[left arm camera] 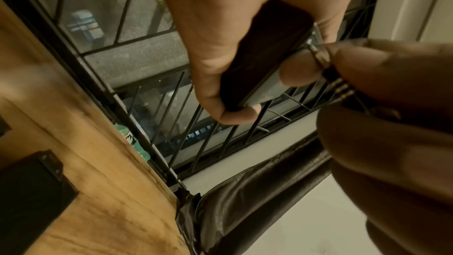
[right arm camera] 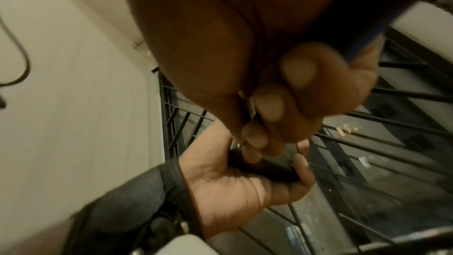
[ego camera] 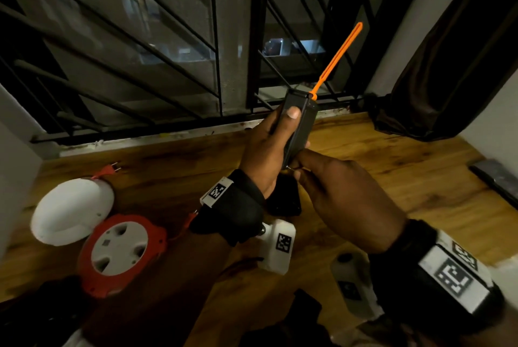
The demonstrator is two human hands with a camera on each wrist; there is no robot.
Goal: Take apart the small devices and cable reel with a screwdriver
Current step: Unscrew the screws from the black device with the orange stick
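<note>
Our right hand (ego camera: 344,200) fingers (left arm camera: 392,77) pinched a small screwdriver (left arm camera: 323,61), its tip at the lower end of the black device (ego camera: 297,127), which our left hand (ego camera: 269,150) gripped above the table (ego camera: 392,150). The red cable reel (ego camera: 120,254) lay on the table, seemingly still assembled; we judged most disassembly remained.

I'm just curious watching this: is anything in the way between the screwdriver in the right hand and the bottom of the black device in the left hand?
Nothing visible blocks it. The left hand holds the black device upright, and the right hand pinches the screwdriver, its tip already at the device's bottom corner. The orange strap sticks out of the far end.
</note>
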